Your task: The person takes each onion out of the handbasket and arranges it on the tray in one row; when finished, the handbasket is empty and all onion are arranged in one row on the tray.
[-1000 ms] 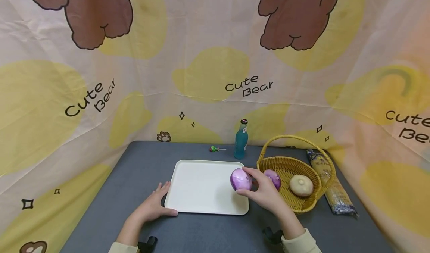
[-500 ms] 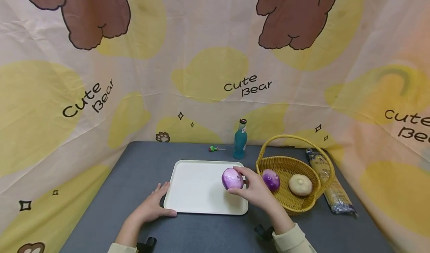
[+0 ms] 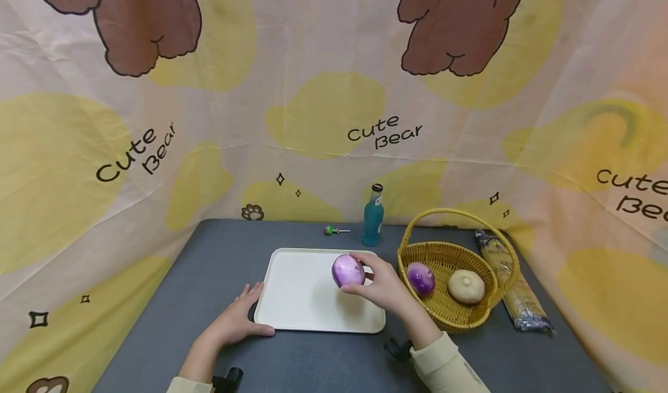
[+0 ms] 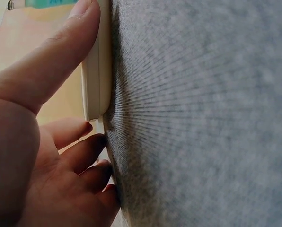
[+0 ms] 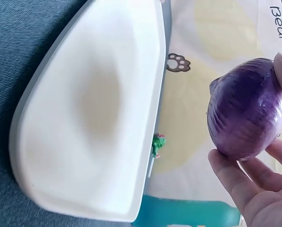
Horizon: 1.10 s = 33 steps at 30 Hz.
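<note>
Between thumb and fingertips my right hand [image 3: 383, 284] holds a shiny purple onion [image 3: 348, 270] above the white tray [image 3: 297, 306]. In the right wrist view the onion [image 5: 247, 109] hangs clear of the tray, its pointed tip facing left. My left hand [image 3: 237, 317] rests at the tray's near left corner. Its thumb [image 4: 60, 54] lies along the front side and the other fingers spread around the left side. A second purple onion [image 3: 420, 279] and a pale round vegetable [image 3: 467, 287] sit inside the yellow wicker basket [image 3: 454, 317], right of the tray.
A blue-green bottle [image 3: 373, 219] stands upright behind the tray, with a lollipop [image 3: 334, 230] lying to its left. A long plastic package [image 3: 522, 294] lies along the basket's right side. The basket's tall handle [image 3: 454, 211] arches over it. A printed cloth hangs behind the grey table [image 3: 313, 364].
My right hand has carried the onion leftward, from the tray's right end further over the tray. My left hand has stayed at the corner.
</note>
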Each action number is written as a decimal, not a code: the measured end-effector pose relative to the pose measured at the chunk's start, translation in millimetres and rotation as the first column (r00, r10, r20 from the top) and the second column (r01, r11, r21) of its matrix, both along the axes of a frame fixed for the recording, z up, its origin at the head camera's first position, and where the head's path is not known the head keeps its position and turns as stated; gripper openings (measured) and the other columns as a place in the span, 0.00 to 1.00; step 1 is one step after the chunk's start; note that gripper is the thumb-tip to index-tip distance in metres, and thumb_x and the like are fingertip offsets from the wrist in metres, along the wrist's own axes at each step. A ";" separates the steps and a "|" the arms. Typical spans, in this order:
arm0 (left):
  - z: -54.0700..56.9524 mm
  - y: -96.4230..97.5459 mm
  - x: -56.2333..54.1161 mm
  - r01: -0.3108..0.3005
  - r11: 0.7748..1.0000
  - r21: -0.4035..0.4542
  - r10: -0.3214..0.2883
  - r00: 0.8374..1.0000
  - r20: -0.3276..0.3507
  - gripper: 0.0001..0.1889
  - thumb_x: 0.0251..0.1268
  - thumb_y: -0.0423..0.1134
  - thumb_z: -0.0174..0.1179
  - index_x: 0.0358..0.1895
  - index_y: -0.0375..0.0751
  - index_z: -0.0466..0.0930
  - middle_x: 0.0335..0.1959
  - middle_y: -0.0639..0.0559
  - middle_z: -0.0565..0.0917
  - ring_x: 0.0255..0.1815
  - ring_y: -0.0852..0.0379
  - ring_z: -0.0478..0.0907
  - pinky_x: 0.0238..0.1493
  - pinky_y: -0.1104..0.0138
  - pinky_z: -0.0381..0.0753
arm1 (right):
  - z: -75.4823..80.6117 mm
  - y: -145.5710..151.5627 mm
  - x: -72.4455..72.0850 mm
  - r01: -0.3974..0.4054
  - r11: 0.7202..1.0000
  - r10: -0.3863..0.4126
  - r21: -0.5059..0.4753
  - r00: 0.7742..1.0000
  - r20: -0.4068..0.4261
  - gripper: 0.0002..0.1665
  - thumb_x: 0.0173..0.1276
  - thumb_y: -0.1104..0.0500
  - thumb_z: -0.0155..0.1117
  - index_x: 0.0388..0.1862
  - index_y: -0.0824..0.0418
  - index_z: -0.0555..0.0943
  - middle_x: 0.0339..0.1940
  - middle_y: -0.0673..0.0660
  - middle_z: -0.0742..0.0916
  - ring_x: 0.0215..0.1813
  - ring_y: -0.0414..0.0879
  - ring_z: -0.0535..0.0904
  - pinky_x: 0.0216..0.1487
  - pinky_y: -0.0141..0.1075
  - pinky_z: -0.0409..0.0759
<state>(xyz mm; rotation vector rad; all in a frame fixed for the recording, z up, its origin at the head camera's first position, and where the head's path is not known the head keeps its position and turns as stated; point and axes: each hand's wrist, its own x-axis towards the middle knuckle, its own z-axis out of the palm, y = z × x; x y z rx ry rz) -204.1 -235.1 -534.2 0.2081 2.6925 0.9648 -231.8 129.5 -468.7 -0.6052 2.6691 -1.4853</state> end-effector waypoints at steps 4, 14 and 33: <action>-0.1 0.3 0.6 -0.012 1.000 0.002 0.012 1.000 0.012 0.65 0.41 0.59 0.80 0.81 0.37 0.51 0.82 0.38 0.54 0.82 0.31 0.38 0.75 0.31 0.43 | -2.5 -6.0 -5.6 -0.003 1.000 0.003 -0.004 1.000 0.001 0.43 0.54 0.45 0.81 0.69 0.50 0.76 0.66 0.53 0.80 0.65 0.52 0.77 0.60 0.50 0.83; -1.4 -0.7 0.2 -0.011 1.000 0.000 0.011 1.000 0.005 0.65 0.40 0.59 0.80 0.81 0.37 0.52 0.82 0.38 0.54 0.82 0.30 0.39 0.74 0.30 0.44 | -7.5 -21.0 -18.2 -0.049 0.998 0.049 -0.032 0.999 0.017 0.45 0.55 0.43 0.80 0.70 0.53 0.75 0.66 0.54 0.80 0.65 0.51 0.77 0.60 0.48 0.83; -2.7 -1.8 0.2 0.008 1.000 0.004 -0.008 1.000 0.005 0.64 0.42 0.59 0.80 0.81 0.38 0.52 0.82 0.37 0.53 0.82 0.29 0.37 0.73 0.28 0.42 | -12.2 -49.4 -26.4 -0.029 0.999 0.033 -0.039 0.995 0.098 0.47 0.54 0.40 0.80 0.71 0.52 0.75 0.66 0.55 0.81 0.63 0.56 0.81 0.58 0.49 0.84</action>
